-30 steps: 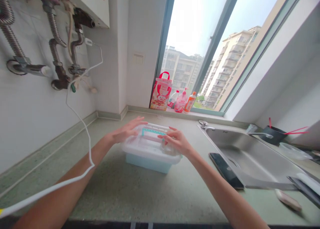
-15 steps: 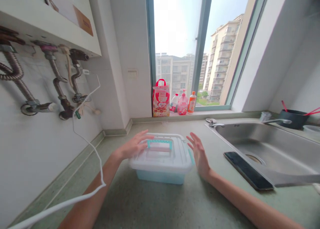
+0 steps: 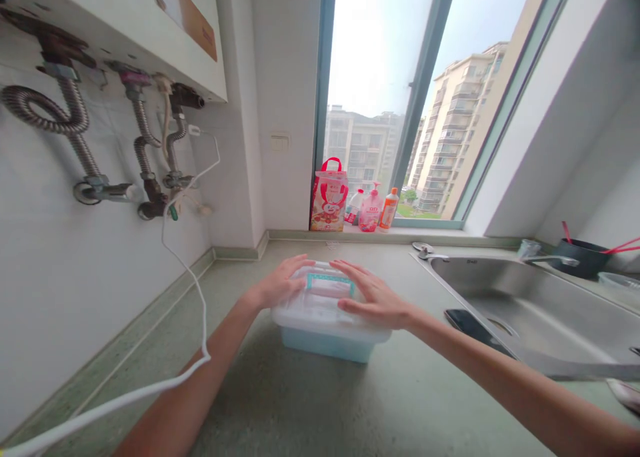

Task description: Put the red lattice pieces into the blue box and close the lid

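A plastic storage box [image 3: 327,344] with a pale blue body, a whitish translucent lid [image 3: 315,310] and a turquoise carry handle [image 3: 330,284] stands on the countertop in front of me. Over the lid's left side lies my left hand [image 3: 283,280], its fingers stretched towards the back edge. My right hand [image 3: 373,297] is over the lid's right side, thumb and fingers spread apart, the fingertips near the handle. Both palms face down, and neither hand is wrapped round anything. The box's right-hand edge is partly hidden under my right hand.
A steel sink [image 3: 500,284] is set into the counter at right, with a black phone [image 3: 473,327] by its rim. On the windowsill stand a pink bag [image 3: 330,204], a pink pump bottle [image 3: 370,210] and an orange bottle [image 3: 389,210]. A white cable [image 3: 203,310] hangs at left.
My right hand has moved left from beside the box onto its lid. My left hand stays on the lid's left side. The view has tilted slightly.
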Motion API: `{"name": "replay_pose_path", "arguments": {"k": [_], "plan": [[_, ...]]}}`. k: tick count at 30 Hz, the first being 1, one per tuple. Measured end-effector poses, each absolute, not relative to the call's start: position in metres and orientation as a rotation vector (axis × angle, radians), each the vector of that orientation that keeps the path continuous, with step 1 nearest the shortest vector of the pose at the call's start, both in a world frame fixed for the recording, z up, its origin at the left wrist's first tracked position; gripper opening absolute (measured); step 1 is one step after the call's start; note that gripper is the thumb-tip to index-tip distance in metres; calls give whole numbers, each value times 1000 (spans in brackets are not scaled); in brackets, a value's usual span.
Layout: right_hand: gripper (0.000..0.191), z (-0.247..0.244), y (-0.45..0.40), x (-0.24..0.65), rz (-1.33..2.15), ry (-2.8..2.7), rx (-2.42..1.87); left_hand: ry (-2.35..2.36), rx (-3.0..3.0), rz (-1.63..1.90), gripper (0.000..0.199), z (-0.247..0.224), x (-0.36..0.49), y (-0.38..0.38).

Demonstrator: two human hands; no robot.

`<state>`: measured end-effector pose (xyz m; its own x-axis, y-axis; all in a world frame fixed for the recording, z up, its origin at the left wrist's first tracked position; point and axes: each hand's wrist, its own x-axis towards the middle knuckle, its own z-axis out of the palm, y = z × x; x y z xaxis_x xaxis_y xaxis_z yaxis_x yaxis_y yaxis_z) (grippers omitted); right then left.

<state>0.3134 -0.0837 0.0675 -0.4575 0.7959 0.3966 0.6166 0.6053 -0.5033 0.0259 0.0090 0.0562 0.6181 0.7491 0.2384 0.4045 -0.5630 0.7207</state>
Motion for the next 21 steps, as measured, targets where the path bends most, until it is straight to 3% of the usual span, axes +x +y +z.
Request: {"name": "replay_pose_path", "arguments": {"k": [2,8,12,16,21], "plan": [[78,68,-83,312,334,-2319,-1106,807,2104,814,64,48,26,12],[44,65,-86,312,523,-2158,-992,546,1753,1176,75,21,29,23],[45,64,-89,310,339,-2228,-1060,739,1693,1300,71,-2,35,28],[51,62,-76,319,134,-2181,-1382,1031,1736,1257,67,-28,39,32],[44,61,-40,366,-30,-1764,-1966,1090,1842,1151,73,-43,39,30]]}}
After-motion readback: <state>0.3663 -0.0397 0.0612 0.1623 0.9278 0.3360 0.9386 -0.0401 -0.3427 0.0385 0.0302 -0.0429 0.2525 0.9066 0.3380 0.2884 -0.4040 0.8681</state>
